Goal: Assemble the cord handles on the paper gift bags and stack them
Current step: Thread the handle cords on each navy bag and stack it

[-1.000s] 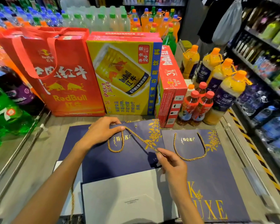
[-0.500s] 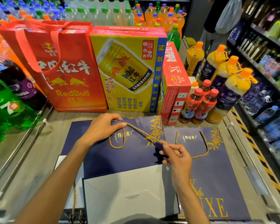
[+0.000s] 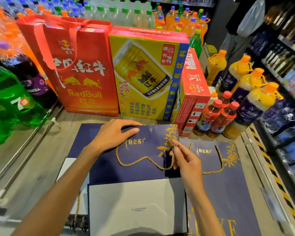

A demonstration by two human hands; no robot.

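1. Your left hand (image 3: 114, 136) lies flat, fingers straight and together, pressing on the top edge of the navy gift bag (image 3: 134, 172). It grips nothing.
2. Your right hand (image 3: 186, 160) pinches one end of the gold cord (image 3: 143, 158) between thumb and fingertips; the other fingers are loosely curled.
3. The cord is twisted rope with a metallic sheen. It comes out from under your left palm, sags in a shallow loop across the bag face, then rises to your right-hand pinch.
4. The bag is matte navy paper, lying flat, with gold leaf-and-blossom print just beyond your right fingertips and gold characters just below your left fingers.
5. A small round eyelet (image 3: 150, 129) sits in the top band, just beyond your left fingertips. No cord passes through it.
6. A pale grey-white folded panel (image 3: 136, 198) with sharp creases lies between your two forearms.
7. On the outer side of your right hand lies a second bag (image 3: 228, 193), the same navy paper, flat, its cord handle (image 3: 220, 160) forming a U.
8. Beyond your left hand stands a glossy red tote (image 3: 78, 79) with ribbon handles; beside it, a yellow printed carton (image 3: 143, 79).
9. Beyond your right hand are red-capped bottles (image 3: 216, 116) of smooth clear plastic.
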